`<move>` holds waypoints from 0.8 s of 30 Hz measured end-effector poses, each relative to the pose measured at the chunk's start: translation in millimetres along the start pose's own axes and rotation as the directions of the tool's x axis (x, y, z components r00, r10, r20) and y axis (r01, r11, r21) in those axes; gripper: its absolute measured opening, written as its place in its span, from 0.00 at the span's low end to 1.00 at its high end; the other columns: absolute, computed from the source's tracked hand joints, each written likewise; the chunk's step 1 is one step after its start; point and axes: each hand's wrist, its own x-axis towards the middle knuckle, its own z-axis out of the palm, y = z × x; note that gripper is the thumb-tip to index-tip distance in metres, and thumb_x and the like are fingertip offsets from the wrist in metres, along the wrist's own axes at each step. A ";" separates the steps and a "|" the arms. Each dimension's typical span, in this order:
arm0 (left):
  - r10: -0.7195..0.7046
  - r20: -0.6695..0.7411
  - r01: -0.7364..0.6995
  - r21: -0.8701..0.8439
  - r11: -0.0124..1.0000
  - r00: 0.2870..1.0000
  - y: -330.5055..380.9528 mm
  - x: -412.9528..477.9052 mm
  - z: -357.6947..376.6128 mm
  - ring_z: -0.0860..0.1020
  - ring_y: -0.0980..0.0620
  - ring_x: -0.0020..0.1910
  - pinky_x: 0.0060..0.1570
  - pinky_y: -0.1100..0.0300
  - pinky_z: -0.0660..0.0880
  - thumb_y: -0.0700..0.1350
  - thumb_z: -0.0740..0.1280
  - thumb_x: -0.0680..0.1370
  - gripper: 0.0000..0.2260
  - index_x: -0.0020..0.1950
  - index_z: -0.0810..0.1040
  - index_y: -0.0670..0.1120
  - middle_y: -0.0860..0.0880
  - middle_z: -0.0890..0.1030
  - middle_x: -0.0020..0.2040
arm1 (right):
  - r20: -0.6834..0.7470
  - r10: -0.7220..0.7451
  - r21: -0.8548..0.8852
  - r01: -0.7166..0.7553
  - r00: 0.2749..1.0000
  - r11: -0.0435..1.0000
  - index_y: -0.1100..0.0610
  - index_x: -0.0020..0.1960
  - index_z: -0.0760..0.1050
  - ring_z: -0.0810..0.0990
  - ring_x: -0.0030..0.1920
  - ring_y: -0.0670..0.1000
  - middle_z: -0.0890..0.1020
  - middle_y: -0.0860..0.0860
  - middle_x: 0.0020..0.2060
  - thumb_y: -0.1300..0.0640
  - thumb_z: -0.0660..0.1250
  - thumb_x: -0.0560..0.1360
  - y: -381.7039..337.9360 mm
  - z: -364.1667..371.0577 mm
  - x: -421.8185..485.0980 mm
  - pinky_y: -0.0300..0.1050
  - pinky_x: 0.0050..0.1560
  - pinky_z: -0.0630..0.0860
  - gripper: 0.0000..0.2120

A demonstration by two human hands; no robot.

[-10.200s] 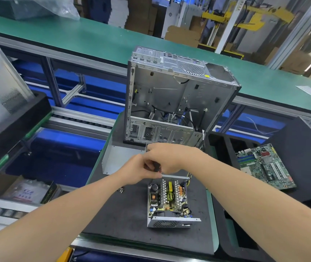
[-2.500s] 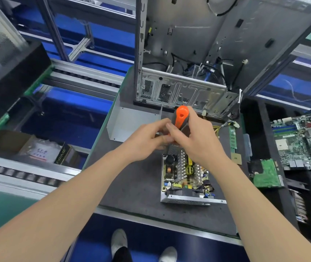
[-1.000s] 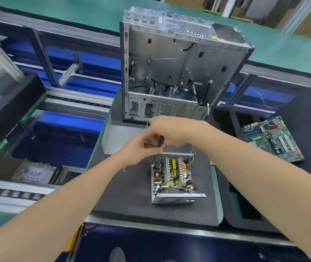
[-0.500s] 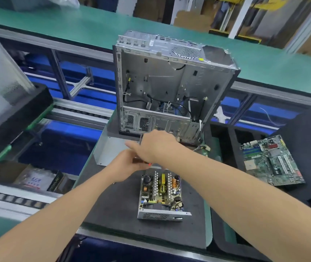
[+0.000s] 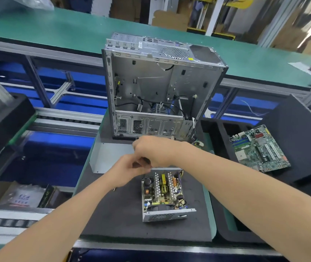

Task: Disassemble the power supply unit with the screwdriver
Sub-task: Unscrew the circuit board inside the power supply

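Your right hand (image 5: 155, 153) sits just above the centre of the frame. It is clenched round the screwdriver (image 5: 145, 160), of which only a dark sliver of handle shows under the knuckles. Your left hand (image 5: 126, 172) comes up from the lower left and meets it, fingertips curled in against the right hand. I cannot tell whether they pinch anything.

Both hands hover over the far edge of the power supply (image 5: 163, 194), which lies in the lower centre on a dark foam mat (image 5: 111, 216). Its cover is off, and its coils and white fins are bare. A flat grey metal plate (image 5: 107, 157) lies on the mat just left of your hands. Behind them an open computer case (image 5: 160, 86) stands upright. At the right of the frame a green circuit board (image 5: 260, 148) rests on a black foam block (image 5: 298, 129).
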 end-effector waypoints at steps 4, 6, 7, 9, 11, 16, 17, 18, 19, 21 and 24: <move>-0.012 0.003 0.012 0.012 1.000 1.000 -1.0 0.1 0.6 0.84 0.57 0.47 0.47 0.70 0.76 0.43 0.76 0.78 0.02 0.49 0.86 0.49 0.55 0.87 0.47 | -0.037 -0.008 0.059 0.010 0.999 0.998 0.55 0.47 0.81 0.75 0.48 0.53 0.70 0.48 0.45 0.63 0.71 0.73 1.2 7.3 1.0 0.51 0.46 0.77 0.04; -0.021 -0.002 0.021 0.004 1.000 1.000 -1.1 0.3 1.1 0.84 0.56 0.48 0.50 0.64 0.79 0.44 0.77 0.78 0.03 0.50 0.86 0.48 0.54 0.87 0.47 | -0.010 0.002 0.111 -0.001 1.000 0.994 0.54 0.50 0.78 0.74 0.48 0.52 0.70 0.48 0.47 0.58 0.72 0.74 1.5 3.3 -2.3 0.52 0.43 0.76 0.06; -0.018 -0.002 0.018 0.009 1.000 1.000 -0.7 0.7 0.9 0.84 0.55 0.50 0.52 0.61 0.80 0.44 0.76 0.78 0.04 0.52 0.85 0.48 0.55 0.88 0.48 | -0.015 0.025 0.123 -0.023 1.000 0.992 0.53 0.52 0.76 0.74 0.48 0.51 0.71 0.48 0.48 0.52 0.71 0.75 0.7 0.4 -2.9 0.51 0.41 0.75 0.09; 0.002 0.010 -0.002 0.013 1.000 1.000 0.3 1.2 0.2 0.85 0.53 0.53 0.56 0.58 0.80 0.45 0.75 0.79 0.05 0.54 0.86 0.50 0.55 0.88 0.50 | -0.084 0.187 0.112 -0.178 0.979 0.978 0.51 0.54 0.73 0.75 0.46 0.52 0.74 0.48 0.46 0.38 0.66 0.75 -1.7 -1.9 1.0 0.48 0.35 0.70 0.18; 0.017 0.020 -0.016 -0.039 0.999 1.000 -0.5 0.8 0.5 0.85 0.55 0.54 0.56 0.64 0.79 0.43 0.74 0.80 0.05 0.54 0.86 0.52 0.55 0.88 0.51 | -0.110 0.466 0.113 -0.455 0.878 0.883 0.54 0.48 0.70 0.74 0.38 0.55 0.72 0.49 0.38 0.27 0.55 0.76 -8.4 -5.9 7.3 0.46 0.31 0.63 0.28; 0.002 0.022 -0.001 -0.080 0.997 1.000 -2.6 -0.2 1.2 0.85 0.55 0.54 0.59 0.58 0.80 0.44 0.75 0.80 0.06 0.56 0.84 0.53 0.56 0.88 0.52 | 0.131 0.565 0.455 -0.556 0.815 0.696 0.57 0.36 0.72 0.83 0.33 0.56 0.79 0.52 0.30 0.43 0.56 0.84 -10.8 1.1 16.2 0.43 0.29 0.72 0.25; 0.005 0.024 -0.003 -0.093 0.996 1.000 -3.1 -0.4 0.9 0.85 0.54 0.54 0.58 0.57 0.81 0.44 0.75 0.80 0.07 0.56 0.84 0.53 0.55 0.88 0.52 | 0.157 0.521 0.458 -0.530 0.839 0.714 0.58 0.37 0.73 0.83 0.30 0.55 0.80 0.52 0.27 0.47 0.57 0.84 -10.1 -1.2 14.5 0.42 0.28 0.73 0.22; 0.008 0.031 -0.005 -0.104 0.995 0.999 -2.8 -0.9 0.3 0.85 0.54 0.54 0.58 0.58 0.81 0.43 0.75 0.80 0.08 0.56 0.84 0.55 0.54 0.87 0.53 | 0.195 0.477 0.436 -0.511 0.857 0.741 0.60 0.39 0.75 0.83 0.26 0.54 0.81 0.52 0.24 0.50 0.59 0.83 -9.0 -3.5 13.4 0.42 0.27 0.75 0.19; 0.014 0.042 -0.009 -0.109 0.994 0.999 -2.1 -1.6 -0.2 0.85 0.54 0.55 0.57 0.60 0.81 0.43 0.75 0.80 0.09 0.56 0.84 0.57 0.54 0.87 0.53 | 0.224 0.427 0.406 -0.482 0.876 0.776 0.61 0.40 0.76 0.83 0.24 0.53 0.82 0.53 0.23 0.53 0.60 0.81 -7.3 -5.1 12.7 0.42 0.27 0.77 0.16; 0.018 0.055 -0.012 -0.115 0.993 0.998 -1.0 -2.5 -0.6 0.85 0.55 0.56 0.57 0.63 0.79 0.44 0.74 0.80 0.08 0.56 0.84 0.57 0.55 0.88 0.54 | 0.188 0.315 0.322 -0.362 0.930 0.875 0.59 0.43 0.77 0.85 0.29 0.54 0.85 0.52 0.29 0.56 0.65 0.78 -2.3 -7.8 12.2 0.45 0.30 0.80 0.08; -0.017 0.054 0.024 -0.130 0.991 0.998 -1.4 -2.5 -2.2 0.84 0.56 0.59 0.62 0.59 0.79 0.45 0.73 0.81 0.07 0.59 0.84 0.51 0.55 0.88 0.56 | 0.101 0.147 0.152 -0.162 0.984 0.975 0.54 0.47 0.77 0.80 0.44 0.53 0.80 0.49 0.41 0.62 0.72 0.72 2.3 -10.9 10.9 0.49 0.37 0.77 0.07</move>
